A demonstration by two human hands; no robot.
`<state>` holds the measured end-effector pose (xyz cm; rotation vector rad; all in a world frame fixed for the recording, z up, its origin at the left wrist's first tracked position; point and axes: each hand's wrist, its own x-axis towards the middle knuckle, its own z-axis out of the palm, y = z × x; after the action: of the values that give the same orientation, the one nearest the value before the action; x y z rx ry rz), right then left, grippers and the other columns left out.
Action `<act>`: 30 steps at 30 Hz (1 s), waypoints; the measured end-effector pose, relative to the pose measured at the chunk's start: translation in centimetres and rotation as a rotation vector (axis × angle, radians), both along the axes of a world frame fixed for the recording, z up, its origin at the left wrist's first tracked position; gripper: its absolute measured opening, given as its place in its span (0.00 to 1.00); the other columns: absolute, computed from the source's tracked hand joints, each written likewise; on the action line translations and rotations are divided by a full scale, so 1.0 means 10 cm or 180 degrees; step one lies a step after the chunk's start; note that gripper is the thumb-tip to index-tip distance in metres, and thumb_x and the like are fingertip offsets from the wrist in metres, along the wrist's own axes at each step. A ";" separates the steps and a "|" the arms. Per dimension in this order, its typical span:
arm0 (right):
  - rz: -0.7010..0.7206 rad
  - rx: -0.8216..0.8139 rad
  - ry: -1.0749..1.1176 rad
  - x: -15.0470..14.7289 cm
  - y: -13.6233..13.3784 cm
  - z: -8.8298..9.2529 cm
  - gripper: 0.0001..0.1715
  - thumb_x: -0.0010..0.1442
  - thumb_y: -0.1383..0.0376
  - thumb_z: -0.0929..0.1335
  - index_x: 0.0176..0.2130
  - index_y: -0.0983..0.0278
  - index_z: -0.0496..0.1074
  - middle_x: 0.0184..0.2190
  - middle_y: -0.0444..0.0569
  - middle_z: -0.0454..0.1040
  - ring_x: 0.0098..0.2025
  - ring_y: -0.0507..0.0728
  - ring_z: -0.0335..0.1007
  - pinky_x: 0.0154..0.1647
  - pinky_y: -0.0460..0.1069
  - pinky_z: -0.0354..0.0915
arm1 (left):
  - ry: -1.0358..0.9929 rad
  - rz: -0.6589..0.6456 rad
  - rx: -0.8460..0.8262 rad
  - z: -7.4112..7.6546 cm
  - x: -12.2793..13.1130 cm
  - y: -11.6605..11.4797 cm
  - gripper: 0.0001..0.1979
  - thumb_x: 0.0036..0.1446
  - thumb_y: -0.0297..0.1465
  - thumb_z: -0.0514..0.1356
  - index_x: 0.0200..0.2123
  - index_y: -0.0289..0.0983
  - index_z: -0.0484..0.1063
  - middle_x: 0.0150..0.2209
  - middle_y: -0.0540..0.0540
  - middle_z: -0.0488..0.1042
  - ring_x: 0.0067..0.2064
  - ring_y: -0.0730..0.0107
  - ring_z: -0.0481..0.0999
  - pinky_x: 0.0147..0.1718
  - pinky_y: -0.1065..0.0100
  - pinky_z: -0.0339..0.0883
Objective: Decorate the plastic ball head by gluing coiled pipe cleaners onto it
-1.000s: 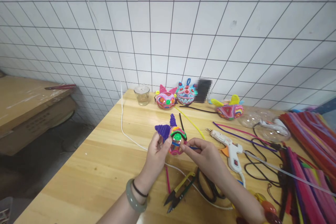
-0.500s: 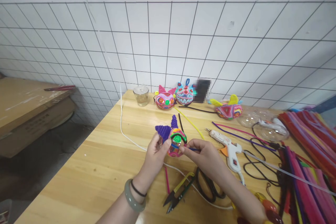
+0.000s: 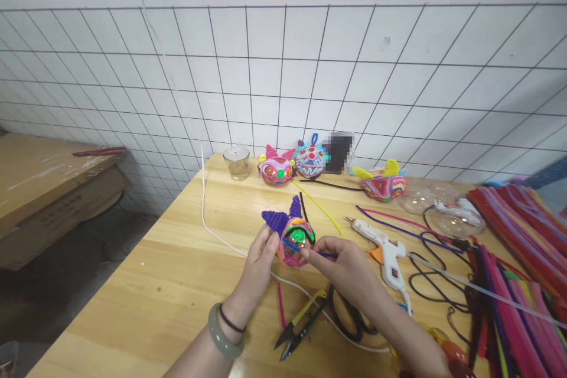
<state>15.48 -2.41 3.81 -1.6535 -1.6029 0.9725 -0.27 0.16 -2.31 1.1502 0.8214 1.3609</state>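
Observation:
My left hand is closed on the left side of a pipe-cleaner ornament, a clear ball partly wrapped in bright fuzzy strands. Two purple ears rise from its top, and a green coil with a black arc sits on its front. At the ball's right side, my right hand pinches a blue pipe cleaner. That strand runs across the ball's face below the green coil. Thread snips with a yellow and a dark green handle lie below the hands, near a short pink pipe cleaner.
A white glue gun lies right of my hands, among black cords. Finished ornaments and a glass cup stand by the wall. Clear plastic balls and bundles of pipe cleaners fill the right side. A white cord crosses the table.
My left thumb has drawn back from the ball's front, showing more of its left side and the blue strand there. The right hand keeps its pinch. The camera view has shifted slightly.

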 end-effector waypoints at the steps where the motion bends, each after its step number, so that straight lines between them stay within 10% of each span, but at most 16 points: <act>1: -0.0002 -0.0002 -0.0016 0.00 0.00 0.00 0.18 0.51 0.52 0.67 0.21 0.64 0.71 0.17 0.42 0.66 0.21 0.51 0.56 0.22 0.45 0.52 | -0.0060 -0.0051 0.0019 -0.01 0.00 0.00 0.18 0.60 0.42 0.55 0.47 0.39 0.73 0.49 0.42 0.75 0.52 0.58 0.71 0.54 0.59 0.60; 10: 0.0070 0.0087 0.0158 0.00 -0.02 -0.05 0.17 0.53 0.54 0.67 0.23 0.64 0.72 0.21 0.45 0.73 0.24 0.53 0.64 0.24 0.45 0.57 | -0.0206 -0.0327 -0.0053 0.13 0.05 -0.05 0.25 0.45 0.34 0.69 0.47 0.37 0.69 0.46 0.42 0.76 0.49 0.57 0.74 0.49 0.61 0.66; 30: -0.0029 0.0046 0.0131 -0.01 -0.04 -0.08 0.16 0.54 0.55 0.67 0.24 0.64 0.72 0.21 0.44 0.73 0.25 0.54 0.67 0.25 0.45 0.58 | 0.0022 -0.0538 -0.0034 0.09 0.02 -0.08 0.25 0.50 0.31 0.67 0.51 0.39 0.65 0.48 0.44 0.74 0.50 0.60 0.73 0.51 0.62 0.66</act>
<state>15.37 -2.76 3.00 -1.6196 -1.5706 0.9819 -0.08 -0.61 -1.42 1.1891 0.7187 1.2123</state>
